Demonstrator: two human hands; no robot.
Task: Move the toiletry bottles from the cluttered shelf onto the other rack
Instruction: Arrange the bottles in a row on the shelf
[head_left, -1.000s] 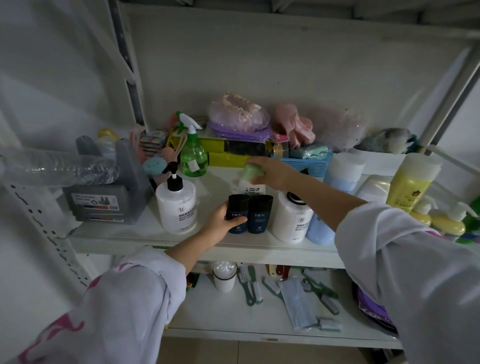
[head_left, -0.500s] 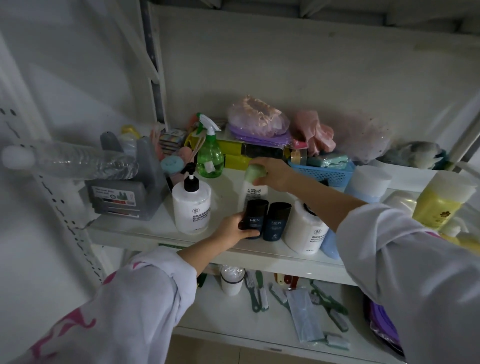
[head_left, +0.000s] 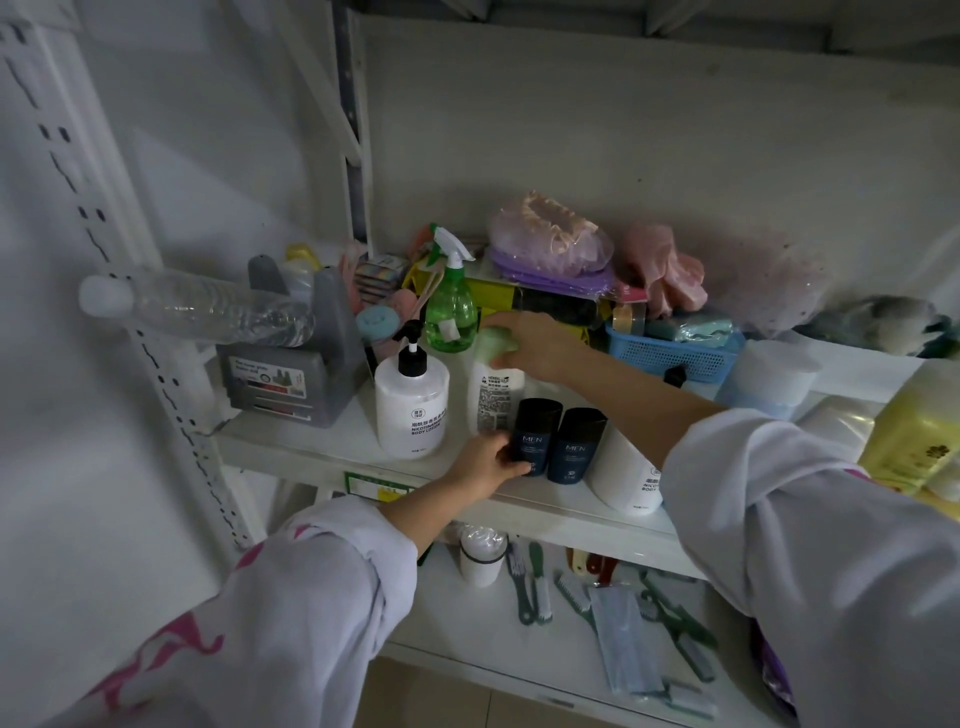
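Observation:
On the white shelf (head_left: 311, 447) stand two dark "MEN" bottles side by side. My left hand (head_left: 480, 465) grips the left dark bottle (head_left: 535, 434) near its base; the right dark bottle (head_left: 575, 444) stands untouched beside it. Behind them is a white bottle with a pale green cap (head_left: 493, 395), and my right hand (head_left: 537, 345) is closed over that cap. A white pump lotion bottle (head_left: 411, 408) stands to the left. A second white lotion bottle (head_left: 623, 475) is partly hidden under my right forearm.
A green spray bottle (head_left: 451, 309), a blue basket (head_left: 670, 353), shower caps and boxes crowd the back. A grey holder (head_left: 296, 376) carries a clear plastic bottle (head_left: 208, 312). Yellow bottles (head_left: 914, 436) stand at the right. Brushes and a cup (head_left: 482, 558) lie on the lower shelf.
The view has shifted, so the shelf sits further right in frame. Both hands keep their grips; the left dark bottle leans slightly against the left hand.

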